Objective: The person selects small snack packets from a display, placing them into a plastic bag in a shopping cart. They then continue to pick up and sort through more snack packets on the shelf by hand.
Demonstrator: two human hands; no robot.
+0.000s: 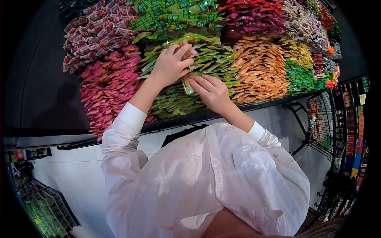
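Over the green snack packets [170,101] in the middle of the display, both of my hands are close together. My left hand [170,65] has its fingers curled round a packet with a pink and brown part [192,52]. Just right of it and lower, my right hand [210,91] pinches a small green-edged packet [188,86] with brown contents. Pink packets [113,83] lie to the left of my hands, and orange packets [260,71] lie to the right. My fingers hide part of both held packets.
Red-and-white packets [99,29], dark red packets [254,16] and green packets [295,77] fill other rows. A black wire cart [320,123] stands at the right by stocked shelves [351,131]. The display's dark front edge [190,120] runs before my body. Crates [49,212] are at lower left.
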